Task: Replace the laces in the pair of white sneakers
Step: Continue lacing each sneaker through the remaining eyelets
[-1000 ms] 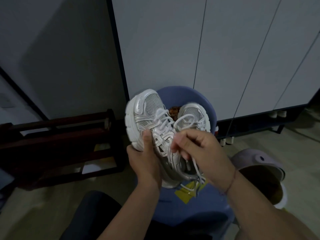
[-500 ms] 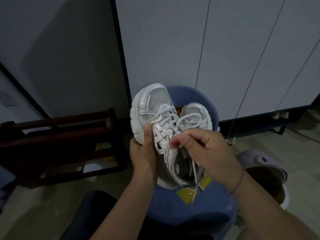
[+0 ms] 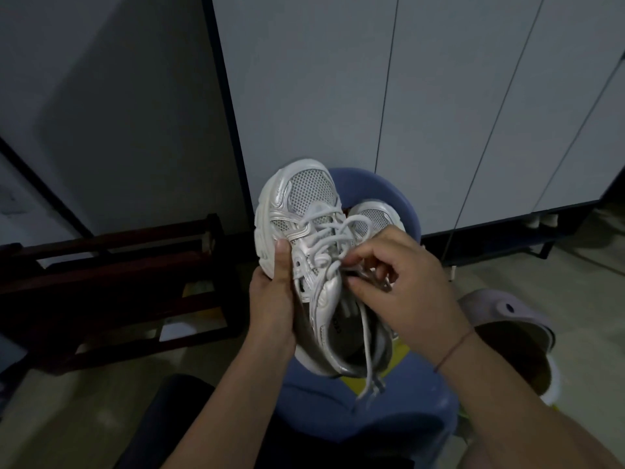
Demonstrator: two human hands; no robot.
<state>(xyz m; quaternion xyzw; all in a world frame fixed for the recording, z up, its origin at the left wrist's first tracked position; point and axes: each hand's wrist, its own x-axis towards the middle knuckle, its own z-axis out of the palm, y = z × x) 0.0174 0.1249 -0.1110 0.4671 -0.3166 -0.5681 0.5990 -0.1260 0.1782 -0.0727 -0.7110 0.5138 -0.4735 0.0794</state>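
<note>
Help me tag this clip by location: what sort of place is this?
Probably a home entryway or hallway: tall white cabinet doors behind, a dark wooden rack on the floor at left, and a blue plastic chair in front.

a: entry one?
b: i log the left hand (image 3: 274, 299) gripping one side of a white sneaker (image 3: 304, 204), toe up, thumb laid along it.
a: entry two?
b: right hand (image 3: 402, 286) pinching its lace (image 3: 367, 336) near the eyelets, loose end hanging over a blue stool (image 3: 372, 418). second sneaker (image 3: 375, 214) behind.

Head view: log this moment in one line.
left hand: grips white mesh sneaker | right hand: pinches its white cord lace | second white sneaker: on blue plastic stool
</note>
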